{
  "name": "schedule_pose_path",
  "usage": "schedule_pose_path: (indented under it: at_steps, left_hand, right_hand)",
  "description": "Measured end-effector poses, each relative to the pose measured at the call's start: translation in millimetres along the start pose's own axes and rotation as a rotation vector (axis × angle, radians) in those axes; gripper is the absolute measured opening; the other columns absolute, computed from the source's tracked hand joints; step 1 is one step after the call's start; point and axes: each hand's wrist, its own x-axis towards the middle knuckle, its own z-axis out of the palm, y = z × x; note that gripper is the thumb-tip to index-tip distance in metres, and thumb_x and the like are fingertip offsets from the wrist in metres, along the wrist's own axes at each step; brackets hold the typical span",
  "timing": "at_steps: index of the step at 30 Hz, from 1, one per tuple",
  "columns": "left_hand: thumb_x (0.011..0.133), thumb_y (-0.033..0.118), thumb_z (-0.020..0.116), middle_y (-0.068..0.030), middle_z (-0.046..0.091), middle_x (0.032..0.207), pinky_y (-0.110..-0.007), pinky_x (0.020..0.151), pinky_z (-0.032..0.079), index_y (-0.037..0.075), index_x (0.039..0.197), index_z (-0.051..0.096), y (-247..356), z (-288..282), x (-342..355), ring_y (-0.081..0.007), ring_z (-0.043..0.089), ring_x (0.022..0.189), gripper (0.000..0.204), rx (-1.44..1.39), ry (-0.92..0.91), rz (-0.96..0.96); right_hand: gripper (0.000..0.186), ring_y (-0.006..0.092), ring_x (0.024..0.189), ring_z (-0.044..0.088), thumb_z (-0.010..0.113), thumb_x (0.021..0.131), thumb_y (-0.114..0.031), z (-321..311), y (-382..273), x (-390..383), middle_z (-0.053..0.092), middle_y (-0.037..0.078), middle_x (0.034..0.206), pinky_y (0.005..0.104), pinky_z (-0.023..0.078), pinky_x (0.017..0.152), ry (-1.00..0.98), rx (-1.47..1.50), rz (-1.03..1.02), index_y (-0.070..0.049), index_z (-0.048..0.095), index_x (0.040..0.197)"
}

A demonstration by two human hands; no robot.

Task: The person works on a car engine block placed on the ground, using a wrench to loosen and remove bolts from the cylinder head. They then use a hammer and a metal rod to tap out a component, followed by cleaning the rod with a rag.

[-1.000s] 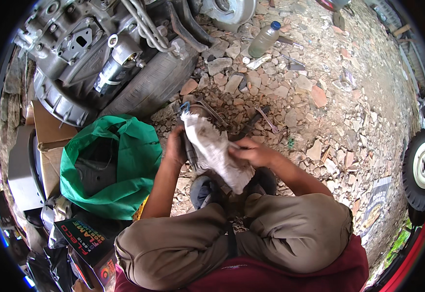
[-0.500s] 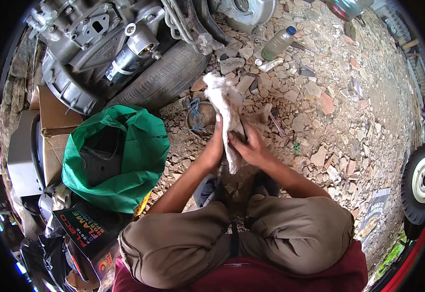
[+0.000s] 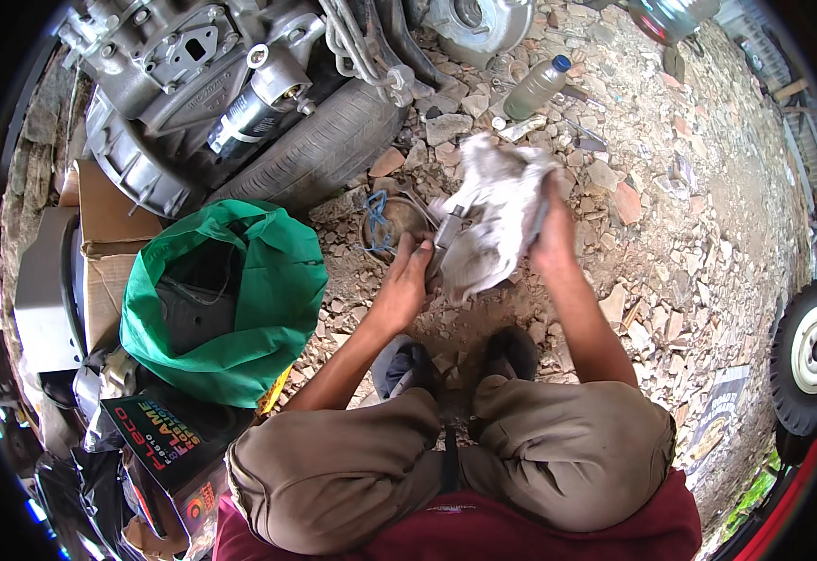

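My right hand is closed on the right edge of a crumpled white rag with grey smudges. The rag hangs spread out over the rubble in front of my knees, partly blurred. My left hand pinches a narrow grey metal part at the rag's left edge. Its exact kind is not plain, and the rag may cover some of it. Just beyond my left fingers lies a round brown dish with a tangle of blue string at its left side.
A metal engine housing and a tire stand at the upper left. An open green bag and a cardboard box are at my left. A blue-capped bottle lies ahead on broken stones; a small wheel is far right.
Both hands were together around the bunched rag. They have moved apart: my right hand went right and spread the rag, and the grey metal part now shows in my left hand.
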Motion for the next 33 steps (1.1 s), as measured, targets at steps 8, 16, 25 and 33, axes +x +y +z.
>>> schedule_pose_path:
  at_steps: [8,16,25,33]
  left_hand:
    - [0.100,0.014,0.044,-0.0148,0.058,0.111,-0.035,0.089,0.047,-0.005,0.132,0.039,-4,12,11,-0.0233,0.056,0.103,0.037,0.124,-0.083,0.377]
    - [0.103,0.024,0.052,-0.0076,0.055,0.090,-0.027,0.052,0.042,0.007,0.117,0.042,0,-4,-5,-0.0126,0.051,0.060,0.024,-0.382,-0.314,0.059]
    - [0.091,-0.007,0.056,-0.0150,0.044,0.147,-0.037,0.114,0.033,0.000,0.145,0.038,-13,4,4,-0.0202,0.040,0.138,0.058,-0.052,-0.338,0.458]
    - [0.098,0.020,0.059,-0.0103,0.066,0.116,-0.028,0.084,0.049,0.000,0.120,0.061,34,-20,8,-0.0123,0.061,0.098,0.030,0.083,0.176,0.529]
  right_hand:
    - [0.028,0.0204,0.096,0.066,0.061,0.098,-0.022,4,58,-34,0.069,0.015,0.103,0.0350,0.054,0.076,-0.265,-1.126,-1.227,-0.002,0.068,0.116]
    - [0.051,0.0180,0.080,0.065,0.041,0.106,-0.039,15,28,-30,0.064,0.013,0.096,0.0315,0.058,0.068,-0.055,-0.082,0.125,0.008,0.051,0.122]
    - [0.066,0.0194,0.092,0.062,0.061,0.093,-0.056,26,35,-62,0.064,0.013,0.105,0.0316,0.050,0.081,-0.157,-0.580,0.124,0.003,0.057,0.123]
    - [0.048,0.0192,0.080,0.069,0.055,0.100,-0.041,-13,29,-11,0.069,0.012,0.101,0.0309,0.060,0.073,-0.263,0.313,0.375,0.001,0.058,0.123]
